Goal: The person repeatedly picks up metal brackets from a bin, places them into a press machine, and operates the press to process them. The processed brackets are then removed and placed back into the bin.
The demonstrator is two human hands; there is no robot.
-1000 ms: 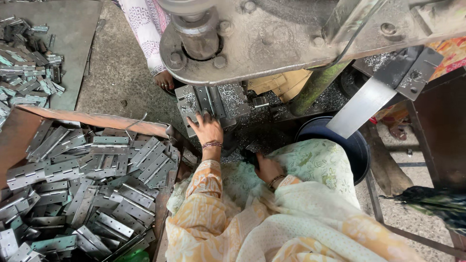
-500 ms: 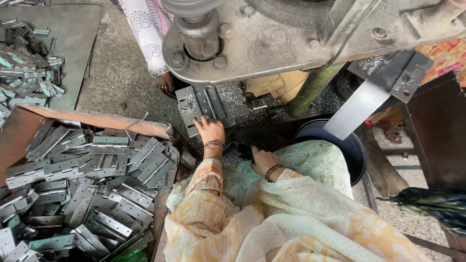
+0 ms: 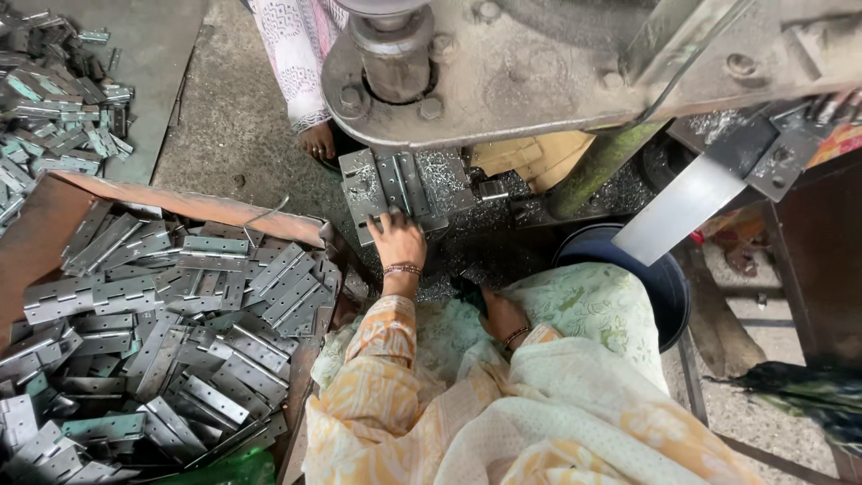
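Left hand [image 3: 397, 241] reached forward with fingers spread, the fingertips [image 3: 388, 216] pressing on the near edge of a metal hinge [image 3: 401, 184] that lay flat on the press bed [image 3: 364, 193], under the grey machine head [image 3: 539, 72]. Right hand [image 3: 503, 314] rested low at the person's lap, against the green patterned cloth [image 3: 593, 310]; whether it held anything could not be told, since its fingers were tucked out of view.

The hinge sat between the ram [image 3: 392, 49] above and the hand below it. Its long axis ran away from the person toward the machine, leaning slightly leftward, with the near end pointing at the wrist.

Judging by this, the main risk was to the fingers: they lay close under the ram, and a stroke coming down while they pressed the hinge could catch them. Sharp metal shavings [image 3: 485, 211] scattered round the bed could also cut the hand, or let the hinge slide out of line.

To the left, a rusty tray [image 3: 180, 202] was heaped with more hinges [image 3: 162, 332]. Another person's foot [image 3: 316, 142] stood beyond the bed.
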